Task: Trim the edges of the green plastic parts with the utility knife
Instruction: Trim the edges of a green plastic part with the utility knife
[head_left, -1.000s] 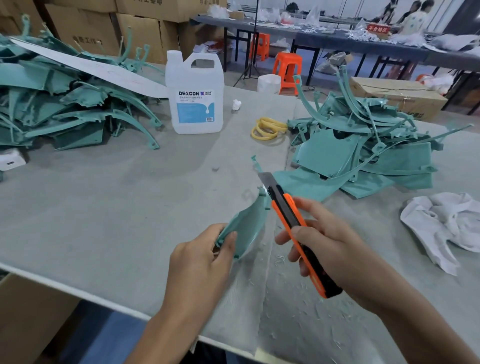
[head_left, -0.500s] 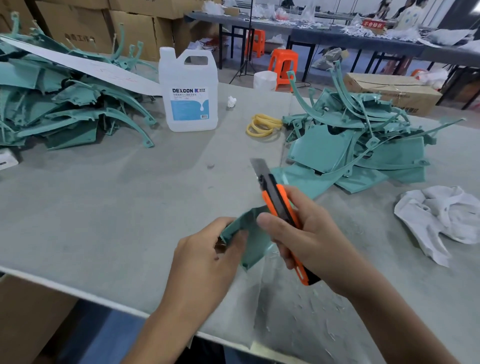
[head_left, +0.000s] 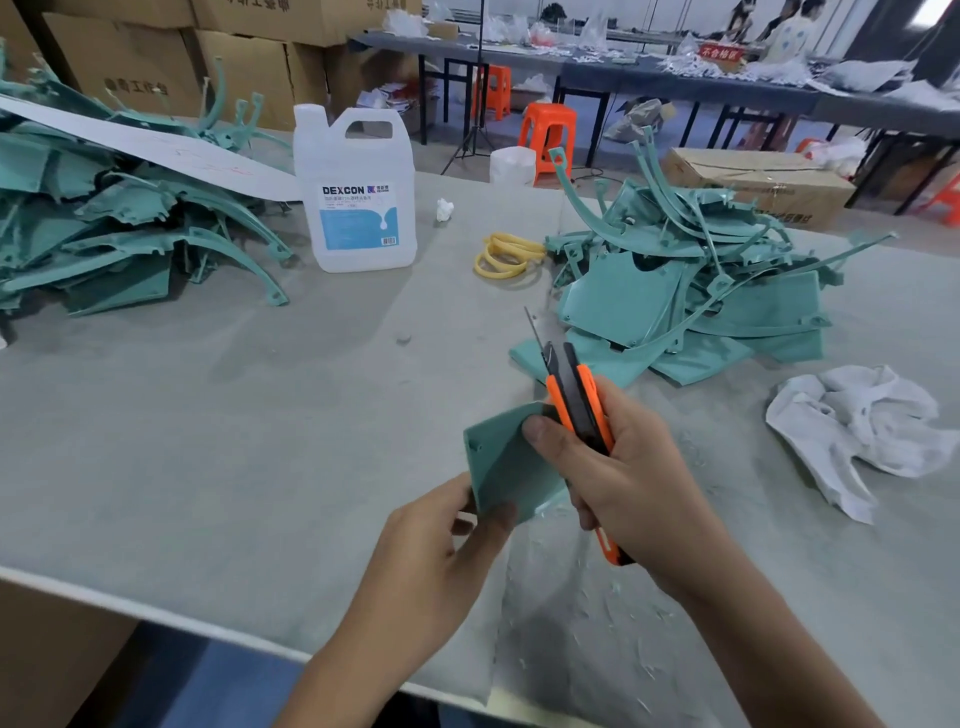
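Observation:
My left hand (head_left: 439, 545) pinches the lower edge of a flat green plastic part (head_left: 506, 460), holding it up over the grey table (head_left: 234, 415). My right hand (head_left: 618, 473) grips an orange and black utility knife (head_left: 576, 410), blade out and pointing away from me, its body against the part's right edge. My right thumb presses on the part's face. One heap of green parts (head_left: 691, 280) lies to the right beyond my hands, another heap of green parts (head_left: 119, 223) at the far left.
A white DEXCON jug (head_left: 358, 192) stands at the back middle, yellow bands (head_left: 506, 254) beside it. A crumpled white cloth (head_left: 862, 431) lies at the right. Plastic shavings (head_left: 613, 639) litter the near edge. Cardboard boxes (head_left: 156, 57), orange stools (head_left: 548, 135) and other tables stand behind.
The green part has turned from edge-on to showing its flat face. My right hand has slid the knife in against the part's right edge and moved closer to my left hand.

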